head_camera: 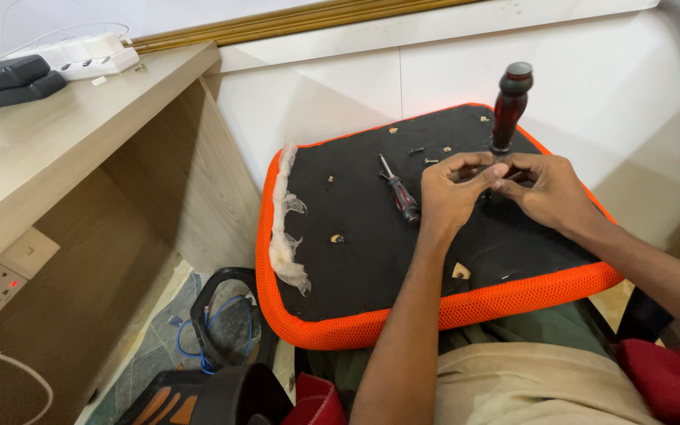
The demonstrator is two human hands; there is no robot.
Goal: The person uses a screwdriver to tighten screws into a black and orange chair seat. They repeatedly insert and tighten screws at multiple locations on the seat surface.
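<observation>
Both hands worked at the fastening step: left hand [452, 189] and right hand [543, 187] pinched closed at the upright screwdriver [509, 106] tip on the seat base [371, 236]; any pinched part was hidden. Next move would call for steady downward pressure.

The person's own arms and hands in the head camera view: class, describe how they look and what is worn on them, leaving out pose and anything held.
Both forearms are bare up to the frame edge: no sleeves, gloves, watch or bracelet show. The left hand and right hand have short nails, and no rings are visible. Lower down, beige trousers cover the lap.
</observation>
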